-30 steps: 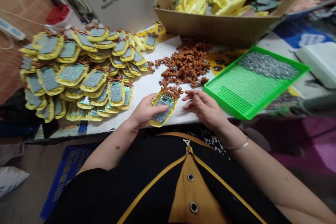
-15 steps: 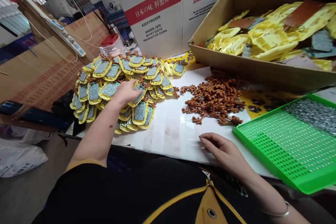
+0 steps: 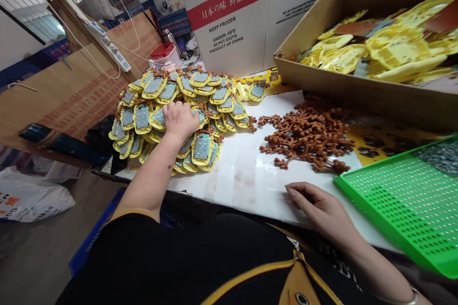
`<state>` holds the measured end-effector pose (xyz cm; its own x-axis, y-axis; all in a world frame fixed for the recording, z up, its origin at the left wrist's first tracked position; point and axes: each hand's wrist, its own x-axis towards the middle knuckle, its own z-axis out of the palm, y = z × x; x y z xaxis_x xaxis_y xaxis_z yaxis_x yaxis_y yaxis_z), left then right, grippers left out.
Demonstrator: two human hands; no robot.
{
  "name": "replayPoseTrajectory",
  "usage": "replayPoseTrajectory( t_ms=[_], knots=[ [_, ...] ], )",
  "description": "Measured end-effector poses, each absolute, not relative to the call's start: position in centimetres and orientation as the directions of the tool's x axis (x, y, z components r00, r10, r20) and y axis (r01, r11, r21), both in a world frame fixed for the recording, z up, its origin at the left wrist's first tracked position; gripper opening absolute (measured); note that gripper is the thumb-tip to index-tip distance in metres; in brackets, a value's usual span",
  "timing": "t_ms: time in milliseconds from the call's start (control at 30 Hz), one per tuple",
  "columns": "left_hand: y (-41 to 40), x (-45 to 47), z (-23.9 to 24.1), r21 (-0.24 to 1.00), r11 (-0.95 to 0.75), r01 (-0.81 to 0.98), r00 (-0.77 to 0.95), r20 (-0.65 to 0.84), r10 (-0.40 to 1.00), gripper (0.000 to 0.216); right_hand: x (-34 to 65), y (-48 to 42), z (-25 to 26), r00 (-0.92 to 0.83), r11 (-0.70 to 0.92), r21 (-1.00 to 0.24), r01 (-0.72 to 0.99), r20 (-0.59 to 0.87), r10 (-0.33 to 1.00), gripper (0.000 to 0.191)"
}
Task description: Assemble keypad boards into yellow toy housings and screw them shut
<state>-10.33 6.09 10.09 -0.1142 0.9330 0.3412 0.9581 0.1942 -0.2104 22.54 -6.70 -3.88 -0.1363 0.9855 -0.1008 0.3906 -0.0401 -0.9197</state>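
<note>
My left hand (image 3: 180, 119) lies over a heap of yellow plastic pieces (image 3: 143, 118) with speckled grey panels and small brown parts at their ends. Its fingers are curled down into the heap, and the fingertips are hidden, so whatever they grip cannot be made out. On the white table top (image 3: 232, 171) near the front edge rests my right hand (image 3: 315, 202), loosely bent, a gap showing between thumb and fingers and nothing visible inside. Beyond it is a pile of brown, knobbly, branch-shaped plastic parts (image 3: 307, 133).
A green perforated tray (image 3: 379, 195) with small shiny metal bits stands at the right. Behind it, a cardboard box (image 3: 358, 83) holds yellow shells and flat brown and grey pieces. White printed cartons (image 3: 229, 24) line the back. A power strip (image 3: 118, 55) hangs at the left.
The view has shifted, so the scene sits further right and the box is cut off more. My left hand has turned so its knuckles show, fingers curled over the heap. My right hand stays by the edge.
</note>
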Motion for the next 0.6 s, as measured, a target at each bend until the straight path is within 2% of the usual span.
replayPoseTrajectory(
  t_ms=[100,200,300,400,500,600],
  knots=[
    [6.7,-10.6,10.3,-0.172,0.235,0.957,-0.168,0.333,0.928,0.05,22.5,-6.8,-3.7,-0.133,-0.017,-0.918,0.395,-0.076,0.988,0.048],
    [6.8,-10.8,10.5,-0.184,0.24,0.953,-0.179,0.298,0.938,0.05,22.5,-6.9,-3.6,-0.133,-0.006,-0.916,0.401,-0.064,0.989,0.046],
    [6.2,-10.6,10.8,-0.192,0.2,0.961,-0.137,0.3,0.944,0.06,22.4,-6.8,-3.7,-0.143,0.01,-0.918,0.396,-0.051,0.988,0.044],
    [5.4,-10.3,10.8,-0.229,0.126,0.965,-0.074,0.22,0.973,0.07,22.4,-6.7,-3.6,-0.156,0.005,-0.926,0.377,-0.058,0.986,0.044],
    [5.0,-10.2,10.3,-0.26,0.043,0.965,-0.004,0.151,0.989,0.067,22.4,-6.6,-3.4,-0.155,-0.011,-0.928,0.372,-0.073,0.985,0.045],
    [4.8,-10.1,9.8,-0.239,0.068,0.969,-0.031,0.154,0.988,0.066,22.3,-6.6,-3.4,-0.137,-0.01,-0.922,0.387,-0.069,0.988,0.046]
  ],
)
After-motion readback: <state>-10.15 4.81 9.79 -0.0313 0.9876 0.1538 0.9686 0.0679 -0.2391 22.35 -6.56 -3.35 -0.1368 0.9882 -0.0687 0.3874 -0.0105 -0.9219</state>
